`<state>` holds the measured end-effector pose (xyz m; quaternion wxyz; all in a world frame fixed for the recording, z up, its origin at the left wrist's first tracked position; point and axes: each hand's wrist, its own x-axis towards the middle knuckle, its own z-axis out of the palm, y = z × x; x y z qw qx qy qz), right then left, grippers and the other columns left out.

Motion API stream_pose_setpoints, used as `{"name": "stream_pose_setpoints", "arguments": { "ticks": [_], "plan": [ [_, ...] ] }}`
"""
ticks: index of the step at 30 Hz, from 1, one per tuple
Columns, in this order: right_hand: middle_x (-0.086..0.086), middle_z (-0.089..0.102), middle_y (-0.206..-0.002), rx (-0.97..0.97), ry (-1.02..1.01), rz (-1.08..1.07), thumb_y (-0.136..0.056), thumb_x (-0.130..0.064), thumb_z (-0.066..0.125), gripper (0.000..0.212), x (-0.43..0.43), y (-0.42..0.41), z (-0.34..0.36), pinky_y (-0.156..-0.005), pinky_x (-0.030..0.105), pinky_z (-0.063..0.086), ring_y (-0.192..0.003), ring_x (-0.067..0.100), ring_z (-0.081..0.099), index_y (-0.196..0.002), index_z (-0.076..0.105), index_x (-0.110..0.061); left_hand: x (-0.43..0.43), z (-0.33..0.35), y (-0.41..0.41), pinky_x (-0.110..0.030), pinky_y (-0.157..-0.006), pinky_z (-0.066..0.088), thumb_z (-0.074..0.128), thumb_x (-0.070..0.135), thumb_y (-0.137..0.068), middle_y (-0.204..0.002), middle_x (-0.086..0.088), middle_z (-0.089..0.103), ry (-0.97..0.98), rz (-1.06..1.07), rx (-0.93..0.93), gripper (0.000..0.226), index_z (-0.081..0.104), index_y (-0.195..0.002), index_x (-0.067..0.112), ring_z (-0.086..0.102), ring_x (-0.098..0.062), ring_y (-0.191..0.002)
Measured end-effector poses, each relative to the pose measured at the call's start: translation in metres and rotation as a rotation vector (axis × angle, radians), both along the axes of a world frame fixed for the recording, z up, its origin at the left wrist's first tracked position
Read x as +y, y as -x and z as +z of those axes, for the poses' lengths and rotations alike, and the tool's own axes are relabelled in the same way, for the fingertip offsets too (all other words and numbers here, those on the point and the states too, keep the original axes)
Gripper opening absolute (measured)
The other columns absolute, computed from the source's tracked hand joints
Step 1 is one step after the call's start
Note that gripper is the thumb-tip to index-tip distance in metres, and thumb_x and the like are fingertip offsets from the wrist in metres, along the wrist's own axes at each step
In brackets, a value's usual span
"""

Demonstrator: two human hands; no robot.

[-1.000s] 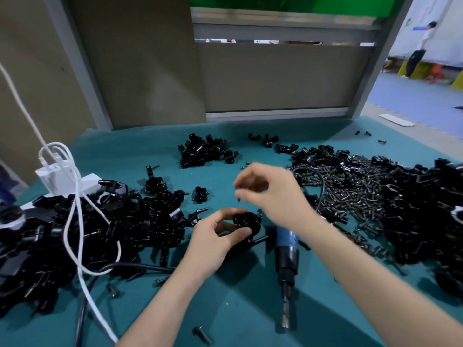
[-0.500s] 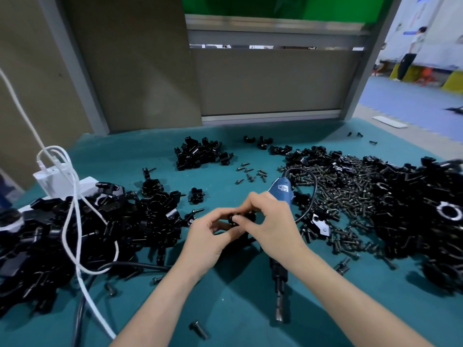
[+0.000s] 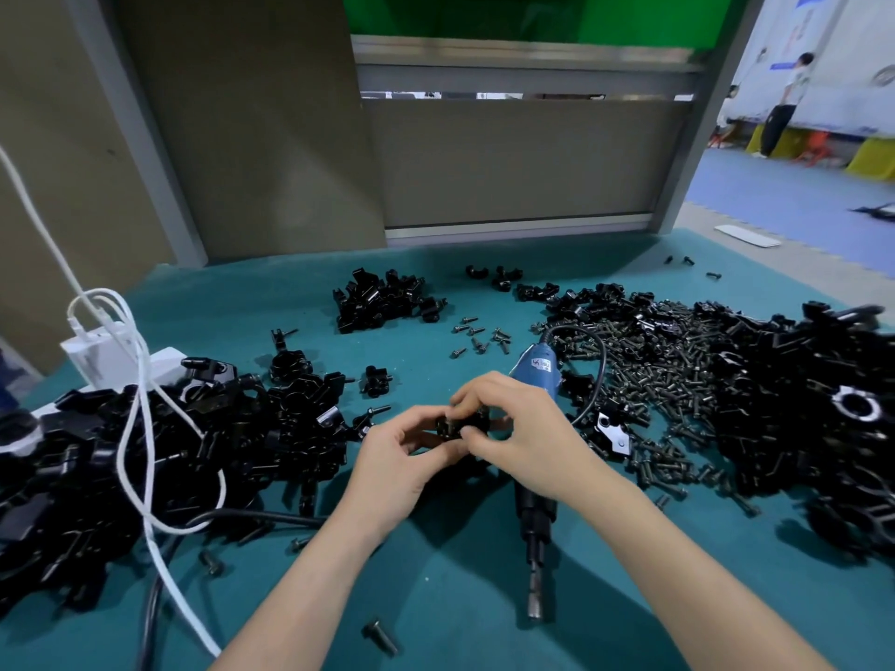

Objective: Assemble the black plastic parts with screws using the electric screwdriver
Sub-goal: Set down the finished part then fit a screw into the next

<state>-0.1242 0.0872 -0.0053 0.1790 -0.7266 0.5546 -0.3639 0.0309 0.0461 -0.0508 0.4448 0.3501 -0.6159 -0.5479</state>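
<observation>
Person, parts in view:

1. Left hand [image 3: 387, 457]: showing bare, with slender fingers [image 3: 411, 423] and smooth knuckles.
2. Left forearm [image 3: 300, 583]: showing uncovered as far as the lower edge of the frame, slim and even in outline.
3. Right hand [image 3: 523, 433]: likewise showing bare, its back and knuckles catching the light.
4. Right forearm [image 3: 678, 564]: running uncovered to the lower right corner and looking broader near the edge under the wide-angle lens.

The upper arms and the rest of the body are lying beyond the frame.

Assembly workshop: teal worktop [image 3: 300, 302] carrying bulk piles of black plastic parts [image 3: 799, 409], loose screws [image 3: 678, 380], and an electric screwdriver [image 3: 535, 515].
</observation>
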Motion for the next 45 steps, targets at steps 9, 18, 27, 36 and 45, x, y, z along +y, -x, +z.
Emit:
{"name": "stream_pose_setpoints", "arguments": {
  "ticks": [9, 18, 27, 36, 45],
  "plan": [
    [-0.006, 0.069, -0.105, -0.277, -0.133, 0.013, -0.085, -0.002, 0.069, 0.034, -0.003, 0.008, -0.003, -0.088, 0.036, 0.055, -0.091, 0.012, 0.067, -0.104, 0.070, -0.030, 0.000, 0.004, 0.002, -0.013, -0.066, 0.051, 0.072, 0.001, -0.078, -0.082, 0.006, 0.075, -0.060, 0.088, 0.151, 0.021, 0.071, -0.090, 0.019, 0.068, -0.003, -0.074],
    [-0.008, 0.070, -0.101, -0.406, -0.062, -0.055, -0.084, -0.007, 0.070, 0.035, 0.006, -0.017, 0.001, -0.087, 0.036, 0.054, -0.087, 0.013, 0.066, -0.103, 0.070, -0.037, 0.015, 0.003, 0.018, -0.022, -0.050, 0.045, 0.073, 0.051, -0.070, -0.081, -0.002, 0.068, -0.143, 0.074, 0.349, 0.025, 0.069, -0.087, 0.034, 0.060, -0.012, -0.064],
    [0.000, 0.066, -0.114, -0.579, -0.250, 0.038, -0.085, 0.001, 0.067, 0.036, 0.011, -0.019, 0.001, -0.091, 0.034, 0.055, -0.087, 0.023, 0.069, -0.109, 0.071, -0.025, 0.014, 0.002, 0.016, -0.015, -0.038, 0.024, 0.076, 0.038, -0.074, -0.068, -0.011, 0.047, -0.222, 0.169, 0.372, 0.018, 0.062, -0.072, 0.026, 0.034, -0.009, -0.042],
    [-0.002, 0.059, -0.100, -0.410, -0.170, -0.023, -0.085, -0.008, 0.070, 0.039, 0.012, -0.022, -0.001, -0.086, 0.041, 0.055, -0.083, 0.024, 0.063, -0.103, 0.070, -0.042, 0.013, 0.000, 0.016, -0.015, -0.047, 0.042, 0.070, 0.028, -0.074, -0.077, -0.006, 0.067, -0.198, 0.111, 0.379, 0.007, 0.065, -0.075, 0.022, 0.057, -0.016, -0.062],
    [0.002, 0.069, -0.086, -0.340, -0.138, -0.368, -0.087, -0.015, 0.068, 0.010, 0.010, 0.023, 0.015, -0.059, 0.018, 0.050, -0.067, 0.014, 0.066, -0.093, 0.069, -0.022, 0.010, 0.005, 0.013, -0.014, -0.037, 0.015, 0.065, 0.026, -0.074, -0.065, -0.009, 0.067, -0.234, 0.055, 0.448, 0.014, 0.060, -0.061, 0.028, 0.019, -0.007, -0.032]
  ]
}}
